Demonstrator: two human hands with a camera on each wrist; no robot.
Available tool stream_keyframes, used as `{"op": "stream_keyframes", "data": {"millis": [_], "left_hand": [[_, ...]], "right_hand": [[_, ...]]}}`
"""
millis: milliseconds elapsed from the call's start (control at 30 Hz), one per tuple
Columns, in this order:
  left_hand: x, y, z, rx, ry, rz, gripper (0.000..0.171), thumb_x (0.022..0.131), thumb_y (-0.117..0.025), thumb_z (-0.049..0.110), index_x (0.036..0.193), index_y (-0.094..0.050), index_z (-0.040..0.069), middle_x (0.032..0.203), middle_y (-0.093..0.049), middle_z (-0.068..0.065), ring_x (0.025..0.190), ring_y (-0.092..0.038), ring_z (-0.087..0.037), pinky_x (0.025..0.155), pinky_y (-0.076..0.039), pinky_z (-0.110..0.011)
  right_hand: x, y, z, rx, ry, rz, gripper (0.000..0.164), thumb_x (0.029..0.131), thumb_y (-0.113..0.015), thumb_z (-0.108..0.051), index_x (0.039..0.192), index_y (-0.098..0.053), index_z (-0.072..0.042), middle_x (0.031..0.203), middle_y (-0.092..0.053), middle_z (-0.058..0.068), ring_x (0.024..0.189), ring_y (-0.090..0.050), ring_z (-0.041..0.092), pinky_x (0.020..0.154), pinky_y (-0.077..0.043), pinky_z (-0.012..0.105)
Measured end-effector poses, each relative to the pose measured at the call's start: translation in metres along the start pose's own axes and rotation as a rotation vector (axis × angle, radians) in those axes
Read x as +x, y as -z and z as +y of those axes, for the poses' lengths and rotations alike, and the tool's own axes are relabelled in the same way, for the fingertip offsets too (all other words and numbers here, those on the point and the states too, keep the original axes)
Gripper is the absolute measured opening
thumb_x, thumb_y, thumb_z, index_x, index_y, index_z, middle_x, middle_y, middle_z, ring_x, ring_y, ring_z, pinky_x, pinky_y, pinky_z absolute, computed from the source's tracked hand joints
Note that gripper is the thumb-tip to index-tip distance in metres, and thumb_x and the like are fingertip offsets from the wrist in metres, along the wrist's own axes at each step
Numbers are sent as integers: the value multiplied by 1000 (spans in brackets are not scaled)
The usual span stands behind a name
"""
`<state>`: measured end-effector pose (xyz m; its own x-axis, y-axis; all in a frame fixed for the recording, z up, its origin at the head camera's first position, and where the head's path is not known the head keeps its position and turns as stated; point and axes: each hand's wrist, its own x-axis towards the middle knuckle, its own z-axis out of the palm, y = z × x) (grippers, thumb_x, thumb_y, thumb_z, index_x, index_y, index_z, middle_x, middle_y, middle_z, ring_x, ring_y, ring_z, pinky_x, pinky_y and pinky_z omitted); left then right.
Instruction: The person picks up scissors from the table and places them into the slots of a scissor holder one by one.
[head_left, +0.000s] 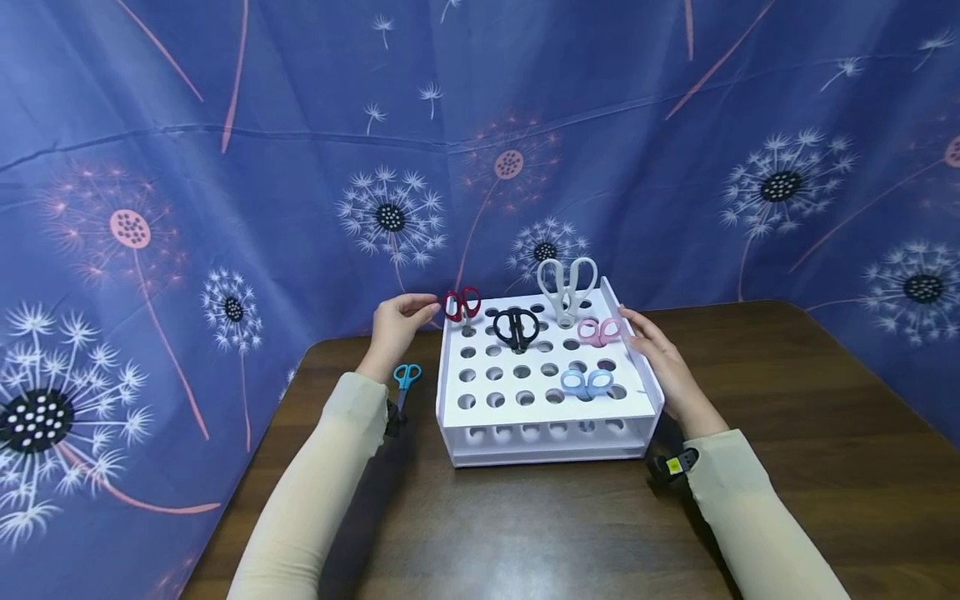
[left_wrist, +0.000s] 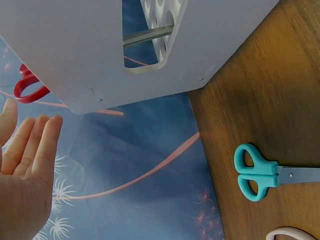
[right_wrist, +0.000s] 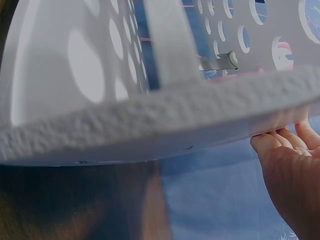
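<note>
A white rack [head_left: 551,457] with rows of round holes stands on the table. Red scissors [head_left: 457,317] are upright in its far left corner. My left hand [head_left: 393,329] is just left of them; in the left wrist view its straight fingers [left_wrist: 46,145] are apart from the red handle [left_wrist: 29,89]. Against the outside of the rack's right wall, the fingers of my right hand [head_left: 671,375] rest. Handles of black scissors [head_left: 515,329], white scissors [head_left: 566,310], pink scissors [head_left: 599,337] and light blue scissors [head_left: 587,388] stick up from the rack.
Teal scissors [left_wrist: 262,174] lie on the wooden table [head_left: 525,533] left of the rack. Near them a pale handle [left_wrist: 290,231] is partly visible in the left wrist view. A blue dandelion-print curtain [head_left: 637,167] hangs behind the table.
</note>
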<state>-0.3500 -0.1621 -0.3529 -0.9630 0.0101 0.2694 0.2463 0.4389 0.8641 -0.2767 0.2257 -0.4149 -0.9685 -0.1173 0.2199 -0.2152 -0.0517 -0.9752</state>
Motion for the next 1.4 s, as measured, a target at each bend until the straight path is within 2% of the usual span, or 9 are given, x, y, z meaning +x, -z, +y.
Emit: {"op": "stream_keyframes", "data": {"millis": [233,533,700,867,1067,1200,1400], "left_hand": [[-4,8,-3,23,6,14,30,89,-70,24,113,-72,7,108,-73,-11,92,-71,-20,84,-55,-29],[-9,24,-9,68,-8,16,27,89,-70,21,112,-72,7,107,-73,-12,93,-70,-23,80,-56,-27],[-11,34,-13,145,-17,31,29,89,-70,27,111,-73,9,107,-73,-10,94,-68,-20,83,-54,-32],[-13,42,-17,203,-12,33,28,89,-70,27,111,-73,10,107,-73,-10,98,-67,-22,87,-52,-39],[-18,53,-29,256,-11,13,30,88,-71,29,112,-73,11,108,-73,-9,100,-68,-24,89,-52,-40],[-21,62,-37,270,9,-4,32,89,-70,31,115,-71,12,112,-72,-9,102,-67,-25,90,-52,-42],[-27,75,-49,255,76,-38,33,91,-68,29,118,-69,11,117,-69,-11,107,-64,-27,94,-49,-44]], "right_hand": [[1,-2,-2,-26,-21,-7,52,104,-41,-27,153,-29,-16,161,-15,14,123,-39,3,89,-44,10],[2,-2,-1,18,-20,-15,51,104,-42,-25,152,-31,-15,162,-14,12,126,-37,2,91,-42,10],[1,1,0,35,6,-14,51,103,-43,-22,152,-31,-13,163,-13,10,132,-32,3,94,-38,9],[2,2,0,39,11,-14,50,103,-43,-22,152,-33,-14,163,-13,10,132,-33,3,94,-38,9],[3,2,0,44,3,-13,50,103,-43,-22,152,-32,-15,163,-13,9,132,-33,2,93,-38,9],[3,1,0,52,0,-13,50,103,-43,-21,152,-32,-16,163,-13,9,130,-34,2,93,-39,9],[4,1,0,56,5,-17,50,103,-43,-21,152,-32,-15,163,-12,10,129,-35,1,93,-40,9]]}}
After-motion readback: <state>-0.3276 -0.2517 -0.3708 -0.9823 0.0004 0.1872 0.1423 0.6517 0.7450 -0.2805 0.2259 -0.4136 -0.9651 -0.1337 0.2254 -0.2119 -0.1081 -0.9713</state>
